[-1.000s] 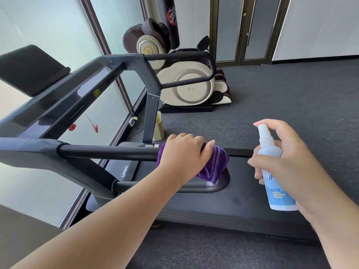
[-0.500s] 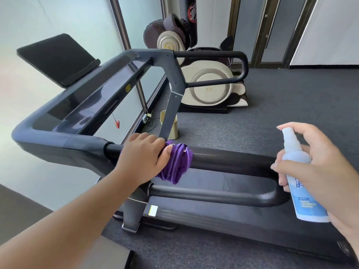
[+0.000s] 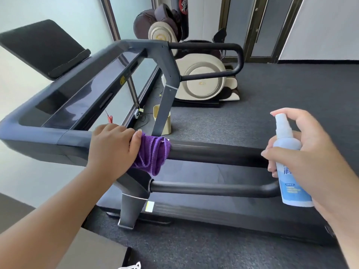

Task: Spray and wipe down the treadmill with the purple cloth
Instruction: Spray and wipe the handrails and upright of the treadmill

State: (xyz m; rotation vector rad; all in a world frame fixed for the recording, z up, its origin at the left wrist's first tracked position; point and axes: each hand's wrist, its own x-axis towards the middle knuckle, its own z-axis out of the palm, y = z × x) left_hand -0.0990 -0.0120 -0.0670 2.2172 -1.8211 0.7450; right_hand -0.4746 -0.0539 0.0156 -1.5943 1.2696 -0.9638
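Under left hand (image 3: 113,150), cloth (image 3: 152,155) half hidden, clamped round rail (image 3: 213,152). Right hand (image 3: 303,152) grips bottle (image 3: 289,167), label blurred. Dark carpet (image 3: 291,94).

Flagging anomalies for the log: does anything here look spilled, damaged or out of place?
Nothing stands out. The left hand grips the purple cloth around the treadmill's upper handrail, and the right hand holds the spray bottle upright. No spill or damage shows.
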